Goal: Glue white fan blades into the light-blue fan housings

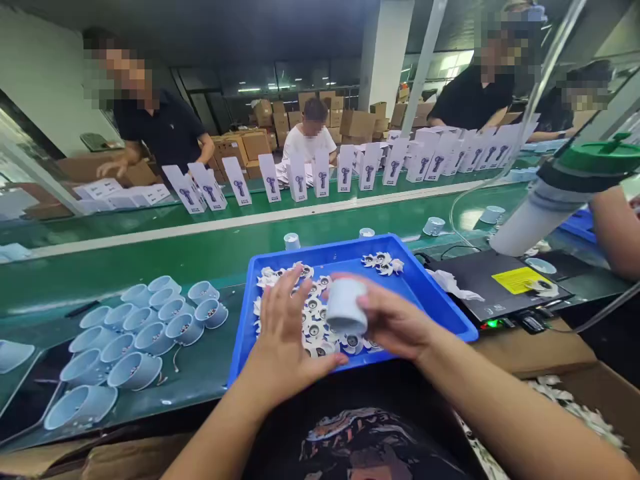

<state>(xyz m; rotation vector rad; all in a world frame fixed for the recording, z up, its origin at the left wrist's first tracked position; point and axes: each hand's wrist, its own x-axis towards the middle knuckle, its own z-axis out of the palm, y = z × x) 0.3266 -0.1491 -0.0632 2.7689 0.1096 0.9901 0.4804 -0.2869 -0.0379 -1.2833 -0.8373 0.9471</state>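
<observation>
The right hand [397,323] holds the blue cup [347,305], nearly upright, from its right; the left hand [283,340], opened wide, is just left.

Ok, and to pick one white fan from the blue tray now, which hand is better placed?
Left, I would say. The left hand looks empty, its fingers spread close to the white fans in the blue tray, while the right hand holds a light blue cup.
</observation>
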